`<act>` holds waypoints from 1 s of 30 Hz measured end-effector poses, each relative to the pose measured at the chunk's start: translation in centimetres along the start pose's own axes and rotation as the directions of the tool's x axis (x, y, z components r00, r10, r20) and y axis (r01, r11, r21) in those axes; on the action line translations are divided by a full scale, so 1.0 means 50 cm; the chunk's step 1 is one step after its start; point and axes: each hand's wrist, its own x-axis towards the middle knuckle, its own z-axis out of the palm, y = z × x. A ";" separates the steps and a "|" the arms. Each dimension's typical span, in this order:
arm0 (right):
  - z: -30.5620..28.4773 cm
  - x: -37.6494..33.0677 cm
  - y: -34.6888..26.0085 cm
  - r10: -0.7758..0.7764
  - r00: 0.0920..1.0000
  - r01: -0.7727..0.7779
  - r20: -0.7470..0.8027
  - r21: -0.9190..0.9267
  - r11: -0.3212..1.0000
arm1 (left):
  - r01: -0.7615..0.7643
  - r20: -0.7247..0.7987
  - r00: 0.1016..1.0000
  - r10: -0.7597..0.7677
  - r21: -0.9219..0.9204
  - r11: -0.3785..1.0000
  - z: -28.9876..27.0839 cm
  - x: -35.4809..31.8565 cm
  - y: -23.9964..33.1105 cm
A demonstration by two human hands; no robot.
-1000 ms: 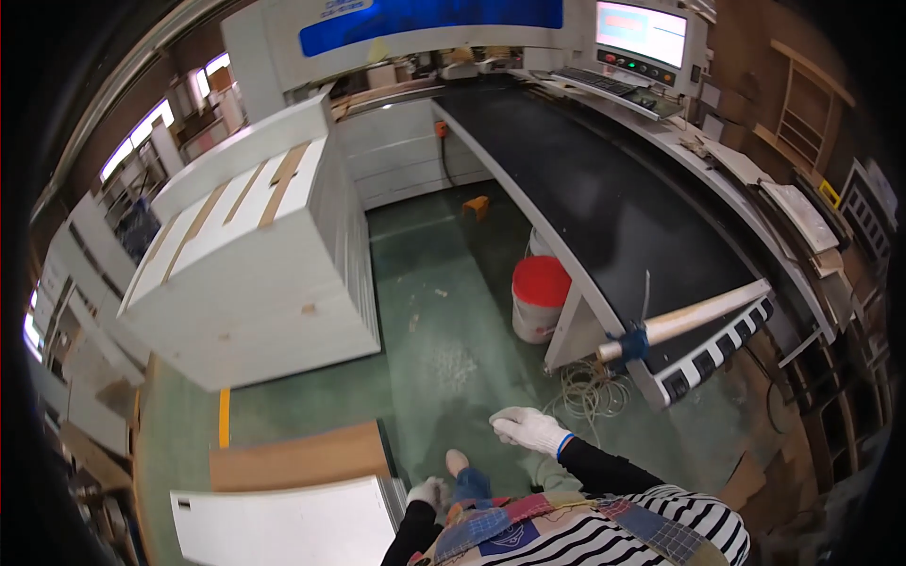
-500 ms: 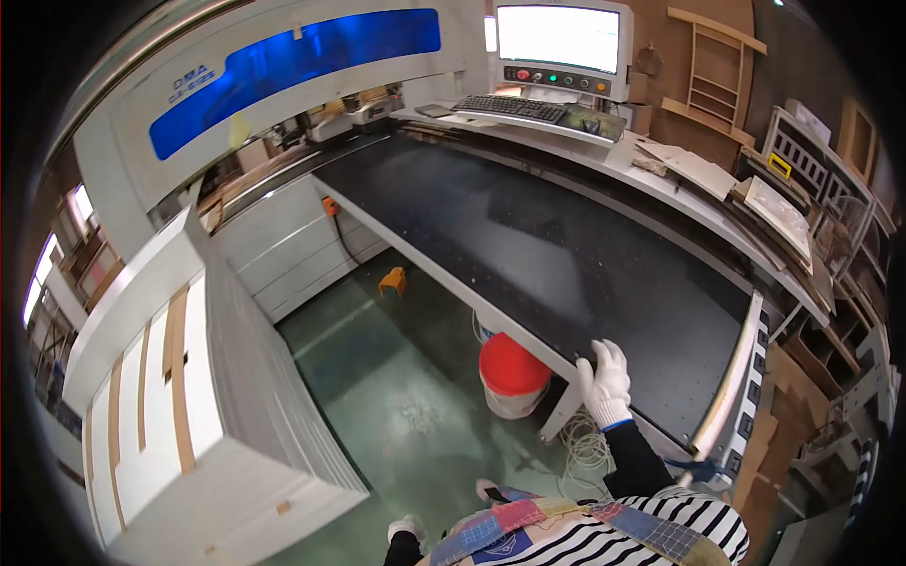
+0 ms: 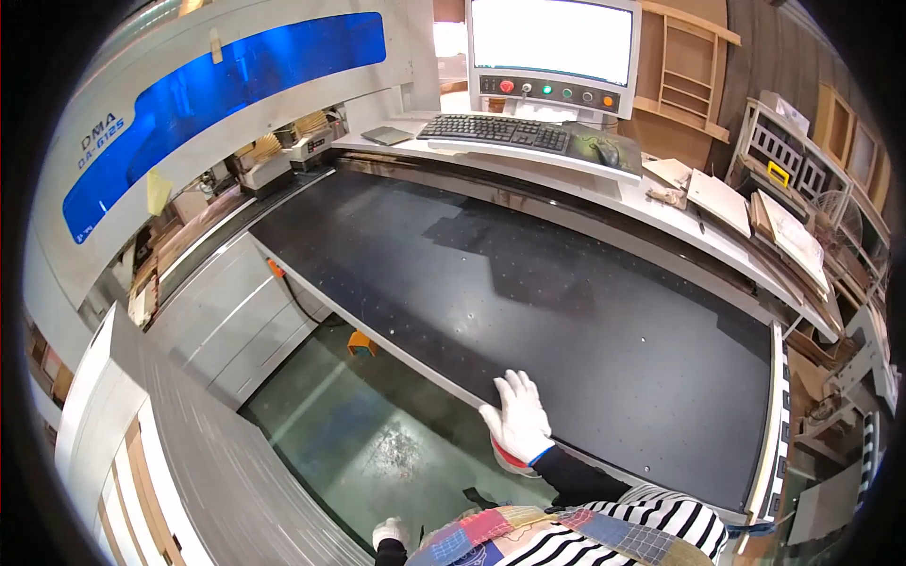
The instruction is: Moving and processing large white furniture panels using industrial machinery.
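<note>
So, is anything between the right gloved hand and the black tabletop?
Nothing visible is. The right hand, fingers spread, reaches over the near edge of the black tabletop; contact can't be told. The red lid, partly hidden by the hand, sits outside that edge.

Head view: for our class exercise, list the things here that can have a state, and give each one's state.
Right hand: gloved, fingers spread, over the black table's near edge; contact unclear.
Left hand: gloved, grip unclear.
Monitor: lit, mostly white.
Green button: appears lit.
Mouse: resting on the mat.
Keyboard: lying flat.
White panels: stacked.
</note>
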 end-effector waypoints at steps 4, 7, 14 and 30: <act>0.087 0.098 -0.037 0.000 0.999 -0.001 -0.039 -0.022 1.000 | -0.059 0.040 0.997 0.061 -0.044 0.997 -0.091 0.082 -0.037; 0.147 0.160 -0.065 -0.004 0.999 0.003 -0.038 -0.026 1.000 | 0.049 0.090 0.994 -0.057 0.082 0.995 -0.082 0.189 -0.083; 0.326 0.326 -0.186 0.041 0.996 -0.049 -0.073 -0.103 0.993 | 0.046 0.024 0.999 -0.046 -0.022 0.999 -0.083 0.440 -0.306; 0.461 0.454 -0.242 0.279 0.952 -0.306 -0.126 -0.372 0.876 | -0.045 0.143 0.988 0.063 -0.127 0.991 -0.359 0.775 -0.460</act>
